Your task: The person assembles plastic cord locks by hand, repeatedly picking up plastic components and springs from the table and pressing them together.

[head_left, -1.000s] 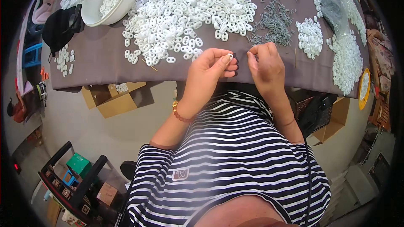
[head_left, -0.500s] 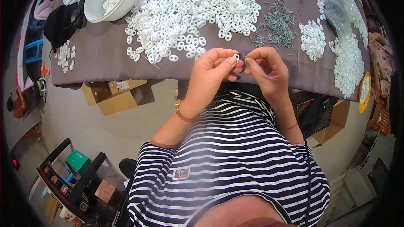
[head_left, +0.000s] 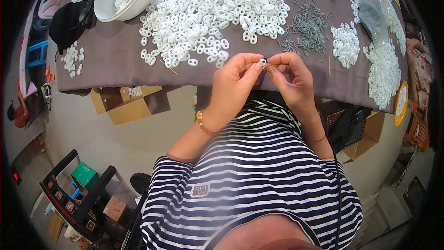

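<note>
In the head view, your left hand (head_left: 237, 79) pinches a small white piece (head_left: 263, 62) between thumb and forefinger, holding it just above the near edge of the cloth-covered desk (head_left: 118, 67). Your right hand (head_left: 294, 78) meets it from the right, thumb and forefinger pressed together beside the piece; whatever they may grip is too small to tell. Beyond your hands, a broad heap of white two-holed pieces (head_left: 194, 25) spreads over the desk, with a grey pile of thin pins (head_left: 307, 28) to its right. Further right you have a smaller white pile (head_left: 345, 45) and a clear plastic bag (head_left: 372, 13); at the far left stands a white bowl (head_left: 106, 13).
</note>
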{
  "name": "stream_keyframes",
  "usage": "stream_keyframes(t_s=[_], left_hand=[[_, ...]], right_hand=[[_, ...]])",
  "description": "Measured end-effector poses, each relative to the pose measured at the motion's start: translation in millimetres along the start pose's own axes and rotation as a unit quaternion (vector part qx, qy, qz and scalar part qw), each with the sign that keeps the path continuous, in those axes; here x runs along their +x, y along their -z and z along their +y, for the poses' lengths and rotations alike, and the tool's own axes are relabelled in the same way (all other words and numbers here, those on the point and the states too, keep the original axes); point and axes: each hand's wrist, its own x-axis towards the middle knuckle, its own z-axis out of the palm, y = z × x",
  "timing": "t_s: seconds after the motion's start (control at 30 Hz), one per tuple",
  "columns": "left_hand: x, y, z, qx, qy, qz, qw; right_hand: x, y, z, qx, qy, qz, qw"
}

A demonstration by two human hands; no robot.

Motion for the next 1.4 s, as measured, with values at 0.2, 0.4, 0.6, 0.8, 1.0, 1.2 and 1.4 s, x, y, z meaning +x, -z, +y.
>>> stream_keyframes(t_s=[0.2,0.4,0.6,0.8,1.0,1.2,1.4], left_hand=[[-0.3,-0.6,1.3,0.069,-0.015,0.015,0.997],[0.4,0.7,2.0,0.095,-0.030,0.009,0.995],[2.3,1.0,-3.2,0.032,-0.022,-0.004,0.999],[1.7,-0.2,-3.0,-0.025,-0.008,-0.014,1.000],[0.7,1.5,-1.2,0.125,-0.059,-0.006,0.990],[2.8,0.2,-9.7,0.020,-0.058,-0.014,0.998],[3.9,0.5,-9.2,-0.093,0.007,-0.029,0.995]], right_hand=[[1.0,-1.4,1.5,-0.020,0.019,0.003,1.000],[-0.2,-1.4,2.1,0.002,-0.004,0.004,1.000],[0.9,-1.8,2.4,0.045,-0.012,0.007,0.999],[1.5,-1.6,-1.2,0.064,-0.011,-0.021,0.998],[1.7,-2.3,1.1,0.094,-0.058,-0.020,0.994],[1.8,-1.6,1.7,0.108,-0.059,-0.017,0.992],[0.6,-2.4,0.0,0.095,-0.025,0.008,0.995]])
